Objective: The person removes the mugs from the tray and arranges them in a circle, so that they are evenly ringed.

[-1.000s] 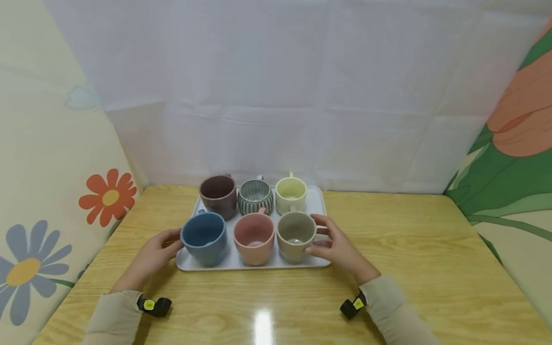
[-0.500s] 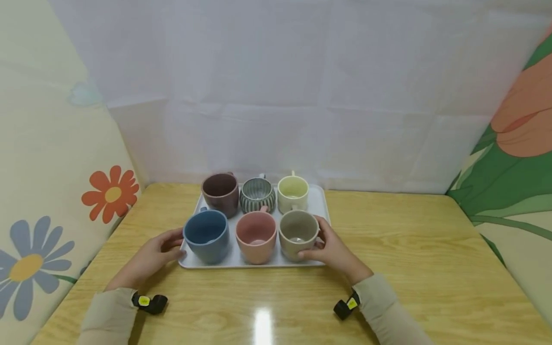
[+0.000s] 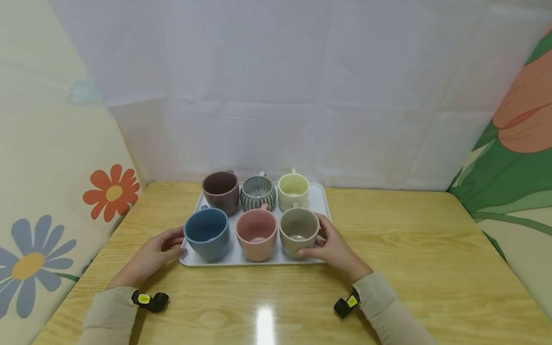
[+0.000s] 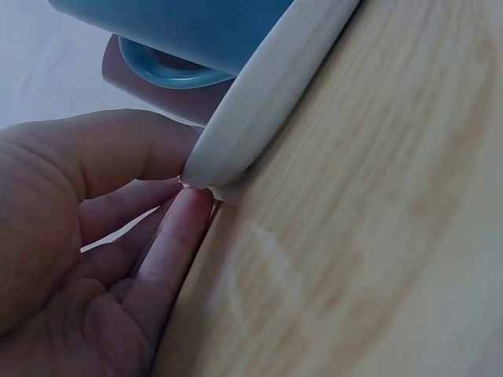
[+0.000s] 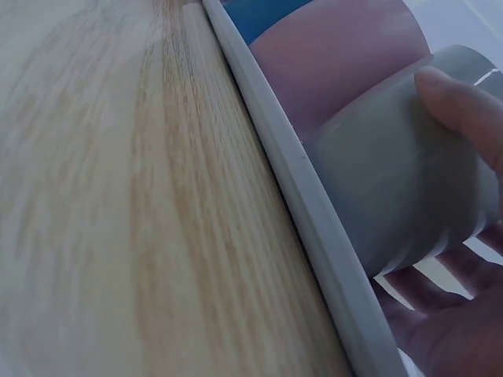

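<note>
In the head view my left hand (image 3: 153,254) is at the left edge of a white tray (image 3: 247,261), beside a blue mug (image 3: 211,247). The left wrist view shows its thumb and fingers (image 4: 169,243) pinching the tray's rim from above and below. On the right, my right hand (image 3: 338,249) holds a grey-beige mug (image 3: 293,244) at the tray's front right. Its thumb (image 5: 452,102) lies on the mug's wall, the other fingers round the far side. Between the blue and grey-beige mugs stands a pink mug (image 3: 257,247). All three are upright.
Behind them on the tray stand a dark purple mug (image 3: 224,199), a ribbed grey cup (image 3: 258,203) and a pale yellow mug (image 3: 294,196). The wooden table (image 3: 409,249) meets a white cloth (image 3: 267,96) at the back. Flowered cloths flank both sides.
My right hand has moved left, and its thumb has come across the front of the grey-beige mug. The left thumb has dropped from beside the blue mug to the tray's edge.
</note>
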A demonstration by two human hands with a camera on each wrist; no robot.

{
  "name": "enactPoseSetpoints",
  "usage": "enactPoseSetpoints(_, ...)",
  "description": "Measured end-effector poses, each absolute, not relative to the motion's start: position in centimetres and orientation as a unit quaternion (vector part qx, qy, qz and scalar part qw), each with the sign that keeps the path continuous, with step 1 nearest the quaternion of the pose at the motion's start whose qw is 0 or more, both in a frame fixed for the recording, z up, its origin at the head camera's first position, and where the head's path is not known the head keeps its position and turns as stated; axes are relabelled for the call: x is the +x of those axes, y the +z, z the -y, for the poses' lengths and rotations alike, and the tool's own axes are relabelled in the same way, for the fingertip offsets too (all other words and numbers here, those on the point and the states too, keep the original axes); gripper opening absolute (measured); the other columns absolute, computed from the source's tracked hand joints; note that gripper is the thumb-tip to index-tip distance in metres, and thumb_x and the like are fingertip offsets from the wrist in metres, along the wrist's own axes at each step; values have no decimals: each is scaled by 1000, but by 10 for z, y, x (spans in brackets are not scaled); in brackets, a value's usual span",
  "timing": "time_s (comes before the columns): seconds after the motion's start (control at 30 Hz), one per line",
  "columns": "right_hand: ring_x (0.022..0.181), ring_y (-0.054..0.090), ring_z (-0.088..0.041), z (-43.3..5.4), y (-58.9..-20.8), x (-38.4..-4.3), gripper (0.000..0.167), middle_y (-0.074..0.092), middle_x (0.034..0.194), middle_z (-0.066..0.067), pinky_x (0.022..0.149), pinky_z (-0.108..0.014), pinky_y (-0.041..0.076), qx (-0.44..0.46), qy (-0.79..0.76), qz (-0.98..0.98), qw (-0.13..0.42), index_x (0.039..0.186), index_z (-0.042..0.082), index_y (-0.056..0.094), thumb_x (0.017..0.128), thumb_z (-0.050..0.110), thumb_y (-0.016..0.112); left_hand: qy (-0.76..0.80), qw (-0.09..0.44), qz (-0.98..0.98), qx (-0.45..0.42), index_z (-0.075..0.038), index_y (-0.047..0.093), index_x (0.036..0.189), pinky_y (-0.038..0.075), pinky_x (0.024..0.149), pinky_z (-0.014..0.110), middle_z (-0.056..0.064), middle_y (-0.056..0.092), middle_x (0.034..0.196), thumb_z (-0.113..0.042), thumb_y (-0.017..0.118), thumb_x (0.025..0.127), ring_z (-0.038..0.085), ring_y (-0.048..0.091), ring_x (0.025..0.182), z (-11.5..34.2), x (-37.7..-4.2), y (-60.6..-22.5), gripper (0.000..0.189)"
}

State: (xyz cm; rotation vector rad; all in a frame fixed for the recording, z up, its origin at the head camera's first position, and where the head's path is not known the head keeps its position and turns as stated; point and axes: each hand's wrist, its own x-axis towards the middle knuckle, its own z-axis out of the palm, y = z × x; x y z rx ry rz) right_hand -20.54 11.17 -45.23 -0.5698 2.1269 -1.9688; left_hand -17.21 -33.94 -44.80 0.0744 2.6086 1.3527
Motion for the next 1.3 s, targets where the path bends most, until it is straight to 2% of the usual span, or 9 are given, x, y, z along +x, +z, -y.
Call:
enactPoseSetpoints(0.07,136,47,-34,-112,-452,-205,94,48,147,-14,111,-42,40,-188,-667,-715,94,150,9,41,70,-2,90,458,103,-883,22,0,32,156,39,109,57,25,50,147,-25,67,99,41,50,132,339,-172,-449,71)
enactPoseSetpoints(0.13,136,47,-33,-112,-451,-204,95,49,147,-13,111,-42,40,-181,-668,-716,93,150,9,42,69,-2,91,458,103,-882,23,1,32,156,37,109,59,26,49,147,-24,67,100,41,49,133,340,-172,-450,71)
enactPoseSetpoints(0.3,133,49,-30,-111,-449,-203,95,53,144,-12,109,-44,42,-162,-666,-723,81,148,11,46,66,-1,93,458,102,-883,27,-1,32,157,37,109,60,25,49,148,-27,67,100,41,49,133,341,-173,-451,71)
enactPoseSetpoints(0.53,129,53,-31,-112,-449,-203,95,54,141,-11,106,-42,46,-150,-668,-726,71,146,12,48,64,1,95,439,95,-893,38,0,33,156,42,106,54,24,51,147,-28,66,100,39,52,131,341,-174,-448,71)
enactPoseSetpoints(0.77,129,53,-31,-118,-452,-204,94,55,141,-11,105,-42,46,-144,-667,-728,62,146,13,49,65,3,95,438,95,-893,38,0,33,156,40,108,58,25,51,146,-29,66,100,40,51,131,340,-175,-450,71)
enactPoseSetpoints(0.93,125,56,-32,-123,-452,-205,93,57,138,-14,101,-39,50,-146,-668,-728,54,145,12,49,65,2,94,439,96,-893,36,0,33,156,40,107,57,24,50,146,-31,66,100,40,51,131,341,-173,-450,72)
enactPoseSetpoints(1.03,124,56,-33,-128,-450,-206,94,57,138,-15,98,-36,51,-147,-664,-731,47,146,11,49,65,1,94,438,95,-893,38,0,34,156,42,107,54,24,51,146,-31,66,100,40,52,130,341,-173,-449,72)
enactPoseSetpoints(1.2,127,53,-33,-138,-449,-210,95,56,140,-14,97,-34,52,-159,-649,-744,29,147,11,49,64,-1,94,443,95,-891,38,1,34,155,48,100,30,24,51,146,-29,67,100,39,52,130,341,-173,-449,71)
enactPoseSetpoints(1.3,127,53,-34,-146,-448,-212,94,55,140,-15,97,-33,52,-163,-650,-742,18,147,9,50,64,-2,93,447,97,-889,36,1,34,156,47,100,30,24,51,146,-28,67,100,39,52,131,341,-174,-449,71)
